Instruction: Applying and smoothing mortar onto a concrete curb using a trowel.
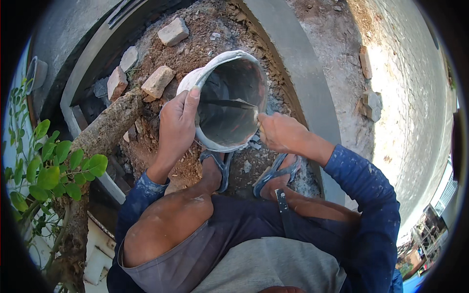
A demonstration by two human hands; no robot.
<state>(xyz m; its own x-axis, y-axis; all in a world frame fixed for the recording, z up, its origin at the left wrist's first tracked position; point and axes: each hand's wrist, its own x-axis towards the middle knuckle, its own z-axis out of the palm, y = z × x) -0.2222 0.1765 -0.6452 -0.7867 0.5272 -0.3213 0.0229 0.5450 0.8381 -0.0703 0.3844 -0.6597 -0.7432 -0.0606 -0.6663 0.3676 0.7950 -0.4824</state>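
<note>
A white bucket (198, 73), its inside coated with grey cement, is tilted so that its mouth faces me. My left hand (176, 119) is closed on the bucket's left rim, with the thumb over the edge. At the right side of the mouth, my right hand (282, 133) is wrapped round the handle of a trowel. The thin blade of the trowel (233, 103) reaches across the inside of the bucket. Most of the handle is hidden by my fingers. How much cement lies at the bottom cannot be made out.
Broken bricks (159, 81) and rubble lie on the reddish soil ahead. A tree trunk (110, 122) with leafy twigs (51, 171) stands at my left. A curved cement ledge (312, 78) runs along the right, beside a pale wall (410, 97). My sandalled feet (222, 171) are below the bucket.
</note>
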